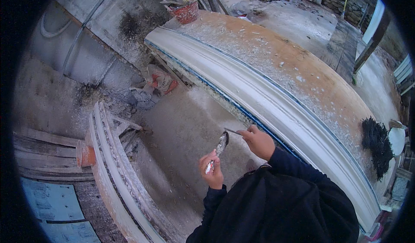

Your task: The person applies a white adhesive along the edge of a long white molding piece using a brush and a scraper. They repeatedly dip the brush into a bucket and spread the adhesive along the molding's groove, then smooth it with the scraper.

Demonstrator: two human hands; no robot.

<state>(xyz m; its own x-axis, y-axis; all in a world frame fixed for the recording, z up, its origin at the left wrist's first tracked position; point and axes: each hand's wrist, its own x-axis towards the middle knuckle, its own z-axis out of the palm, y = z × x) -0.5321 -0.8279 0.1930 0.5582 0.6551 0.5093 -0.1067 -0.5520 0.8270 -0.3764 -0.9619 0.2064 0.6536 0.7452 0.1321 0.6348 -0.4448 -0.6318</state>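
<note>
My left hand (212, 170) is closed around a short tool caked in white plaster (221, 144), which points up and away from me. A dark curved edge shows at its far end; its exact kind is unclear. Pinched in my right hand (260, 143) is a thin metal strip (232, 131), its tip close to the far end of the caked tool. Whether the two touch cannot be made out. Both hands are over the floor, beside the near edge of a long white plaster moulding (242, 87).
The moulding lies on a brown worktop (302, 57) strewn with plaster crumbs. A red bucket (186, 13) stands at its far end, a heap of black fibres (376, 143) at the right. Left are a curved ribbed mould (113, 174), an orange pot (86, 155) and crumpled sacks (161, 81).
</note>
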